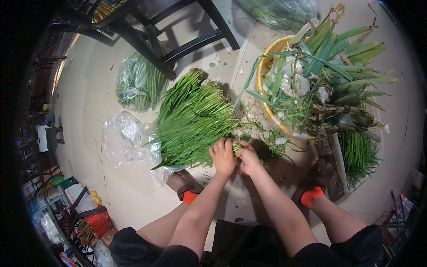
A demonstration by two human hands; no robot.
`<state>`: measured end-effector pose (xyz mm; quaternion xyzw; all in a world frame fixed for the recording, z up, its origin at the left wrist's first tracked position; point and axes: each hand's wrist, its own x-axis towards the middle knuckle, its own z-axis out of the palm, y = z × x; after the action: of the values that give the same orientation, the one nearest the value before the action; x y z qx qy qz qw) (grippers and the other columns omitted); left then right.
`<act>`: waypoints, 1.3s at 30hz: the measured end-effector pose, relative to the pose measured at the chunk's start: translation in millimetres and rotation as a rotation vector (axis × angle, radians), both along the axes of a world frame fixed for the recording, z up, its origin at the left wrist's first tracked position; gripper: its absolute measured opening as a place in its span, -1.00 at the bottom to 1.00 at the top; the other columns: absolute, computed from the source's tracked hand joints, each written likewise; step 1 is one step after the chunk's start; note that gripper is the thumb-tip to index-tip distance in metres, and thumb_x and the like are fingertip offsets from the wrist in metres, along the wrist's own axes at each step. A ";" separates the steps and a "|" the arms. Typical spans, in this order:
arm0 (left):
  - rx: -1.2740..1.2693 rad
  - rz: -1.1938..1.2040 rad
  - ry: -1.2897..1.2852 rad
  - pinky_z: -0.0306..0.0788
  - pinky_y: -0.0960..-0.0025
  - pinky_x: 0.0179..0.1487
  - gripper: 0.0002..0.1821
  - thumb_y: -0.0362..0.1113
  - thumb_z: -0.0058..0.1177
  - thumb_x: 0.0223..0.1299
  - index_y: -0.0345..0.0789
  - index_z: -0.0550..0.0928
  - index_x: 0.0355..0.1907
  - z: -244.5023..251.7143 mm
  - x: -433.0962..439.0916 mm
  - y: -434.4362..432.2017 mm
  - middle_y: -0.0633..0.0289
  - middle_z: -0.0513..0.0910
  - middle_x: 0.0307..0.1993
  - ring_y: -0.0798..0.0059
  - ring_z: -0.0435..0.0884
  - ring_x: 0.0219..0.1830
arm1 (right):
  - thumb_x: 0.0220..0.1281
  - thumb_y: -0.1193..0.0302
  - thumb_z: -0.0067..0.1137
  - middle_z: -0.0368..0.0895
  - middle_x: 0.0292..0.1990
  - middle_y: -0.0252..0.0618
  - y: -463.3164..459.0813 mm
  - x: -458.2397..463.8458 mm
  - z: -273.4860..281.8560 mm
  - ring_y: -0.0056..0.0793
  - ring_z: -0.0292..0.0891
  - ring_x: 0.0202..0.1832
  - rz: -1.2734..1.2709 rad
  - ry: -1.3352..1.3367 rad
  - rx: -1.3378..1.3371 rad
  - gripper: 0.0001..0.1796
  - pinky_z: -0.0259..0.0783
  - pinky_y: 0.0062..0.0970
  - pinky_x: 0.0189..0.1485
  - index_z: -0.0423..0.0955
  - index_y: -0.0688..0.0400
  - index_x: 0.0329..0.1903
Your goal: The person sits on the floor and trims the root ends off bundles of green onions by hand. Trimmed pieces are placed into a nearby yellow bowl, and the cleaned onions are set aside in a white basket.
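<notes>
A large heap of green garlic chives lies on the floor in front of me, its pale cut ends towards the right. My left hand rests at the heap's near right corner, with its fingers bent over some stalks. Right beside it, my right hand pinches the pale ends of a small bunch between thumb and fingers. Both hands nearly touch. Loose trimmings are strewn on the floor to the right of the heap. Part of the stalks under my fingers is hidden.
A yellow-rimmed basket overflows with leaves and scraps. Beyond it a white crate holds more green stalks. Clear plastic bags lie at left, one filled with long green beans. A black wooden stool stands behind; my shoes flank my hands.
</notes>
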<state>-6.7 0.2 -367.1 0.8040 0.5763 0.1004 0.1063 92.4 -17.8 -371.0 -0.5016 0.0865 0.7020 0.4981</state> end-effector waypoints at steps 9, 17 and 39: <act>-0.052 -0.192 -0.002 0.27 0.17 0.08 -0.65 -0.41 0.10 -0.28 -0.27 0.48 -0.27 4.0 -17.1 -14.9 0.15 0.51 -0.27 0.19 0.46 -0.10 | 0.22 0.35 -0.07 0.53 -0.15 -0.38 5.7 28.4 -17.3 -0.53 0.40 -0.15 0.272 -0.438 -0.091 -0.71 0.26 -0.51 -0.01 0.46 0.07 -0.02; -0.502 -0.503 0.171 0.36 0.16 0.01 -0.63 -0.49 0.08 -0.23 -0.32 0.49 -0.20 76.1 -31.0 7.8 0.03 0.58 -0.28 0.09 0.54 -0.10 | 0.22 0.46 -0.14 0.57 -0.05 -0.19 44.9 37.5 -14.1 -0.39 0.43 -0.04 0.302 -0.426 0.178 -0.66 0.32 -0.47 0.07 0.46 0.27 0.01; -0.882 0.014 -1.797 0.48 0.36 -0.01 -0.62 -0.46 0.08 0.05 -0.35 0.42 -0.01 413.3 -41.4 4.1 0.25 0.57 -0.28 0.42 0.57 -0.19 | -0.20 0.19 0.45 0.22 0.26 0.13 -69.4 8.8 394.7 -0.09 0.18 0.32 0.694 -1.117 0.926 0.19 0.13 -0.35 0.34 -0.15 0.29 0.41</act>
<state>-48.1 4.3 46.2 0.3150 0.2724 0.4487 0.7907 101.2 -87.2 23.7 -0.5194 -0.6364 0.4266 0.3786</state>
